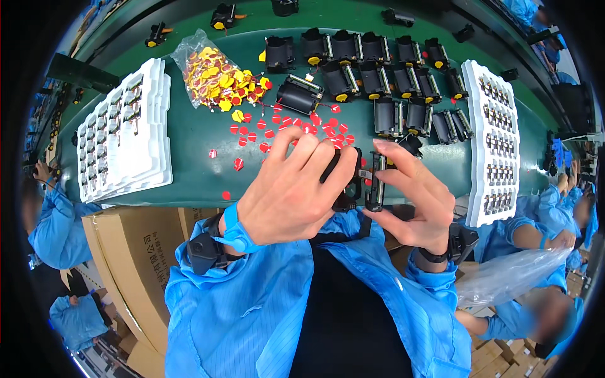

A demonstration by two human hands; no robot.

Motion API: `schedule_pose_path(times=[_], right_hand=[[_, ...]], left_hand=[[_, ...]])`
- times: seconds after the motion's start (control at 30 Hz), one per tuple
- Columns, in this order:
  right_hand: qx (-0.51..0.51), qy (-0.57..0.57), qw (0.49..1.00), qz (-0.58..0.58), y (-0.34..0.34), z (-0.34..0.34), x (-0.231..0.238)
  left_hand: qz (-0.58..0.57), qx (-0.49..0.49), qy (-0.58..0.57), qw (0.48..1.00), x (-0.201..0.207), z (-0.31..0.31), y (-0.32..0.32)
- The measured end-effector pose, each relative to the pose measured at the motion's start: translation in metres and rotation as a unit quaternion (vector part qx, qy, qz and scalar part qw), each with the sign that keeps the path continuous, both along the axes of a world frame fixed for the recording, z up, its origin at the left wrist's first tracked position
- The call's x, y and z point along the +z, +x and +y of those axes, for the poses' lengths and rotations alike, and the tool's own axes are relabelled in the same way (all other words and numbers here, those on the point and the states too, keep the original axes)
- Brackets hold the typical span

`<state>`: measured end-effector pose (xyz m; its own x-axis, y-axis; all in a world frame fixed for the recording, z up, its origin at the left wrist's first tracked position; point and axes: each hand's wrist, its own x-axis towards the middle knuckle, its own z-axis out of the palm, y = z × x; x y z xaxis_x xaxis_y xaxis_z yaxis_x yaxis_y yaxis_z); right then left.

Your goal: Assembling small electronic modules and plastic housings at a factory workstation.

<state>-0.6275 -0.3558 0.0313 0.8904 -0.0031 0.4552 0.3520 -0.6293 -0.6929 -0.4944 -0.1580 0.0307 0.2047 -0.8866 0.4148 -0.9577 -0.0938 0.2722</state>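
Near the table's front edge, my left hand (283, 192) is closed around a black plastic housing (345, 201), which its fingers mostly cover. My right hand (419, 198) pinches a narrow black strip-shaped part (377, 183) with a metallic face between thumb and fingers, right beside the housing. Whether the two parts touch or are joined, I cannot tell. Just beyond my hands lie scattered red round stickers (270, 133). Several black housings (375, 79), many with yellow tabs, stand in rows at the far right, and one housing (300, 94) lies tilted apart from them.
A clear bag (195, 63) spills yellow and red pieces at the back left. White trays with small metallic parts stand at the left (148, 151) and the right (476, 126). A cardboard box (135, 271) is below the green table's (189, 183) front edge. Other people in blue work on both sides.
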Motion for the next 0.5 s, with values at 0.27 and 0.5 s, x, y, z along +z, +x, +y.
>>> schedule_pose_path(times=[0.27,0.5], right_hand=[[0.022,0.004,1.000,0.020,0.006,0.002,-0.003],[0.074,0.073,0.994,0.023,0.006,-0.009,-0.018]], left_hand=[[0.019,-0.013,-0.003,1.000,0.006,-0.001,0.001],[0.191,-0.039,-0.054,0.979,-0.005,0.001,0.011]])
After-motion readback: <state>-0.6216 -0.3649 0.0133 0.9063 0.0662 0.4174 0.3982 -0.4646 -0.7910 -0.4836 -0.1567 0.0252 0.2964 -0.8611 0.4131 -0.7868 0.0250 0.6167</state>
